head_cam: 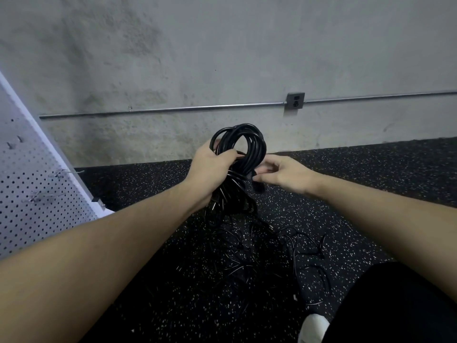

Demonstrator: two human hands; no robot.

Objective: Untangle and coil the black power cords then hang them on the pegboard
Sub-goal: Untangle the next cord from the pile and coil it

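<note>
Left hand (pixel 212 167) grips coiled cord bundle (pixel 238 144) mid-air, loops upright. Right hand (pixel 279 173) pinches cord end just right of bundle. Loose cords (pixel 284 251) on floor below. Pegboard (pixel 32 194) far left, nearer left hand.

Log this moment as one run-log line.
left hand: grips coiled cord bundle | right hand: pinches cord end | loose cords: on floor | pegboard: hooks bare

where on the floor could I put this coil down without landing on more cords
Bare floor lies between the pegboard and the left hand, which grips the coil, and along the wall at right. It is crowded with loose cords below the hands.
</note>
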